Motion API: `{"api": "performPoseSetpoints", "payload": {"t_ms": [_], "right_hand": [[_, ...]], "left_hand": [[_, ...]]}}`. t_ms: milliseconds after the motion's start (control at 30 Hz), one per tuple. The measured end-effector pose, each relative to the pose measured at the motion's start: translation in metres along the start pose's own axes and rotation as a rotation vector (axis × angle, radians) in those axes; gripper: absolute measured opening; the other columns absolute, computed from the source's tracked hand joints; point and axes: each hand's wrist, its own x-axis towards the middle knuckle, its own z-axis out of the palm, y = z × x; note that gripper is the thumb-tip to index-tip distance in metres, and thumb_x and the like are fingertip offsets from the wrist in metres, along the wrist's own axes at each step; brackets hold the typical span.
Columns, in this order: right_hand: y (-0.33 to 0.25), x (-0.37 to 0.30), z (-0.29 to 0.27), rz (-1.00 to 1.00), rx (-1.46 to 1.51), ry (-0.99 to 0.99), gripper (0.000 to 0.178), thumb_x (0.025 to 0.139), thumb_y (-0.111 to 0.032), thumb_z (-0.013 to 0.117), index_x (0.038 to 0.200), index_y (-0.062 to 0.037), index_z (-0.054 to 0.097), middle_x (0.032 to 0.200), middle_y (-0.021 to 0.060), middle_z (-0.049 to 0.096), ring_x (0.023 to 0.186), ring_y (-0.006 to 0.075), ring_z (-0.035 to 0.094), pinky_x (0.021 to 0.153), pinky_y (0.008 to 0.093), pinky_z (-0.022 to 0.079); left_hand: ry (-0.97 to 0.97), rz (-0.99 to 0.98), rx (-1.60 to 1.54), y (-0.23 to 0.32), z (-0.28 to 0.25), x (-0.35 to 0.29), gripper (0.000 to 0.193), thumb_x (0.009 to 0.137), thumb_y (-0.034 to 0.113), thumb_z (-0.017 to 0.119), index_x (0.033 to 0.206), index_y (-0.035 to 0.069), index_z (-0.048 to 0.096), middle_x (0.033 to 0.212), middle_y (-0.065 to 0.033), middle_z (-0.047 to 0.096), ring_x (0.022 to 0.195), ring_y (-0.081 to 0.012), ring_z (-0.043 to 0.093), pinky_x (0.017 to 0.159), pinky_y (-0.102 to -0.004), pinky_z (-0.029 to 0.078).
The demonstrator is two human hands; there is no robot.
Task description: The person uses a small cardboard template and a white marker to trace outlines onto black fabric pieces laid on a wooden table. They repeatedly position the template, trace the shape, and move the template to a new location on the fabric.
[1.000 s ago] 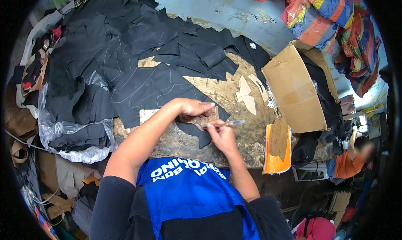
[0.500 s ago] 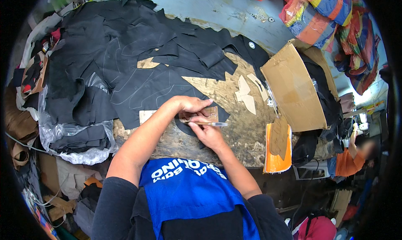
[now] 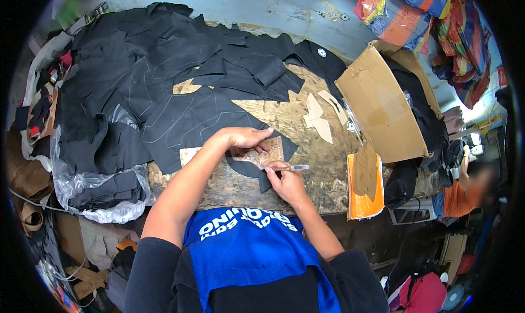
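Observation:
My left hand (image 3: pixel 250 139) presses down on a tan pattern piece (image 3: pixel 275 149), its thumb stretched out and its fingers resting on the surface. That piece lies on the near edge of a black sheet of material (image 3: pixel 219 110) that bears thin pale outlines. In my right hand (image 3: pixel 288 185) is a slim, clear-barrelled pen (image 3: pixel 295 167), gripped between thumb and fingers. Its tip is by the lower edge of the pattern piece, though the exact contact point is too small to make out. Part of the pattern piece is hidden under my left hand.
Pale cut-out patterns (image 3: pixel 319 120) lie on the worn wooden tabletop (image 3: pixel 311 190). To the right stand a cardboard box (image 3: pixel 377 105) and an orange-edged pad (image 3: pixel 358 203) with a brown template (image 3: pixel 366 171) on it. Plastic-wrapped black pieces (image 3: pixel 109 191) sit left. A person (image 3: pixel 459 198) is far right.
My right hand has moved right and slightly down with the pen, following the pattern piece's lower edge and uncovering more of it. My left hand stays on the piece.

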Motion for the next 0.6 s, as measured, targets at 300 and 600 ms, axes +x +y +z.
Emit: {"api": "performPoseSetpoints", "payload": {"t_ms": [300,600], "right_hand": [[0.029,0.007,-0.023,0.064,-0.122,0.122,0.008,0.083,-0.006,0.062,0.081,0.0012,0.063,0.068,0.0102,0.063,0.060,0.0143,0.060,0.057,0.0281,0.047],[0.047,-0.006,0.008,-0.013,0.231,0.226,0.011,0.088,-0.007,0.059,0.091,0.0029,0.061,0.083,0.0069,0.065,0.073,0.0099,0.060,0.066,0.0228,0.048]], "left_hand": [[0.028,0.017,0.019,0.005,0.005,-0.008,0.074,0.092,0.065,0.021,0.129,0.011,0.053,0.117,-0.0042,0.063,0.070,-0.0137,0.052,0.065,-0.0281,0.046],[0.726,0.493,0.867,-0.058,0.112,-0.055,0.055,0.081,0.043,0.061,0.126,0.013,0.052,0.132,-0.0051,0.051,0.121,-0.0221,0.045,0.100,-0.0550,0.028]]}}
